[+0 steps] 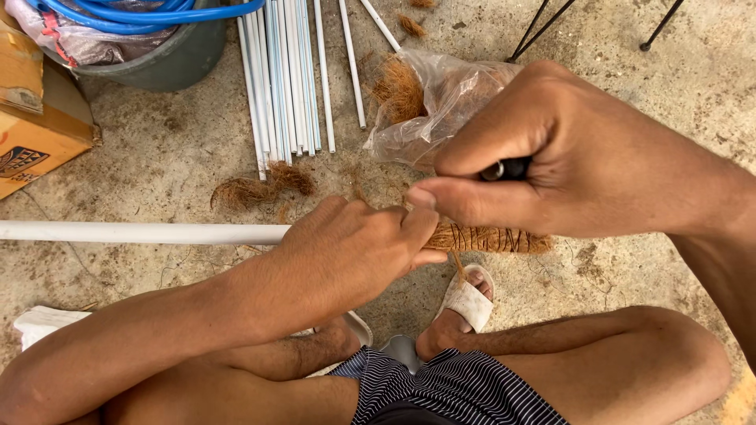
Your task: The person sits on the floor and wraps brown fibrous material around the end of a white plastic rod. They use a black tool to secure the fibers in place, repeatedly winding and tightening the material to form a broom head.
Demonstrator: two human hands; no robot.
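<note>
Coconut fibre, brown and wiry, is bound around the end of a long white plastic pipe (142, 232) that lies across the concrete floor (157, 149) in front of the seated person. The fibre bundle (492, 238) sits just right of centre, wrapped with dark thread, and pokes out from under both hands.

Closed around the pipe where the fibre begins, the left hand (354, 248) has its fingers curled over the top and pins the work. Above it, the right hand (551, 153) is clenched on a small dark tool (504, 168) with a metal tip, pinched between thumb and bent forefinger; what kind of tool it is I cannot tell.

Judging by its look, the pipe is light, stiff and smooth, so it may slip or roll unless held firmly near the wrapped end. The fibre looks springy, scratchy and loose, likely to shed strands; the bound section is the best place to grip it.

Behind the hands lies a clear plastic bag (441, 102) with more fibre, a loose tuft (264, 185) on the floor, a row of thin white pipes (287, 71), a grey bucket (169, 55) holding blue hose, and a cardboard box (35, 130) at the left edge. A white sandal (468, 299) shows below the bundle
</note>
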